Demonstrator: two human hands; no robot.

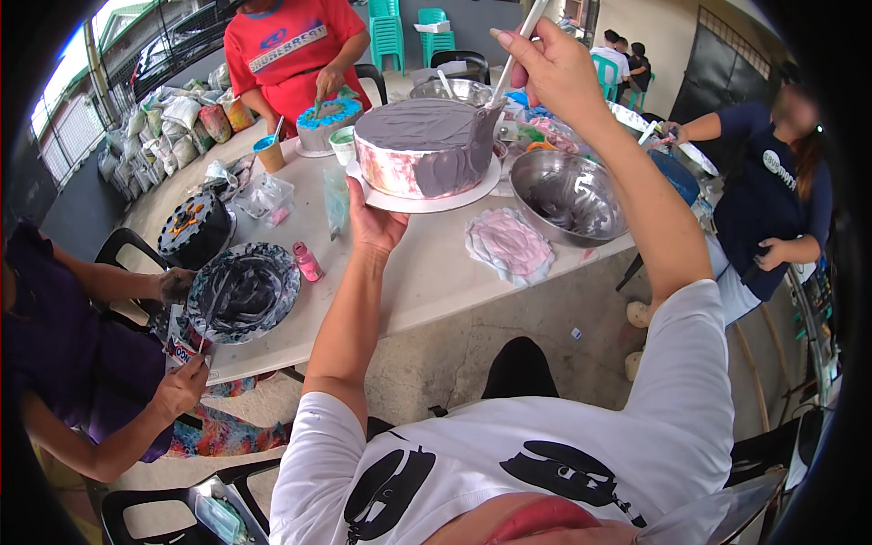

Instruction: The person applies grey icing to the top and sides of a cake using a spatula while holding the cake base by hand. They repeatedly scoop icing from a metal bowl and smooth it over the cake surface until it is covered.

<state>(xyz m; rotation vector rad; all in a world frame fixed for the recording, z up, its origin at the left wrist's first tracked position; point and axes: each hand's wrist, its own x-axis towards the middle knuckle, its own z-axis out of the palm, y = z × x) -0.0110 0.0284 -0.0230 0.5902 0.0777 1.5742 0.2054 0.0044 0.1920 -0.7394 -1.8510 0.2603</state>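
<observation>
Raised above the table is a round cake (422, 154) on a white cake board (454, 202). Grey frosting covers its top and right side; pinkish-white patches show on the front left. My left hand (377, 222) supports the board from below, fingers partly hidden under it. My right hand (554, 77) is closed round the white handle of a spatula (502, 84). The spatula's lower end, smeared with grey frosting, touches the cake's upper right edge. Below and right of the cake stands a steel bowl (570, 198) with grey frosting smeared inside.
A pink-stained cloth (510, 245) and a pink bottle (308, 262) lie on the white table (400, 291). At left, a person in purple holds a bowl of dark frosting (243, 292) near a black cake (194, 229). Across, someone in red works on a blue-topped cake (329, 123). Another person stands right.
</observation>
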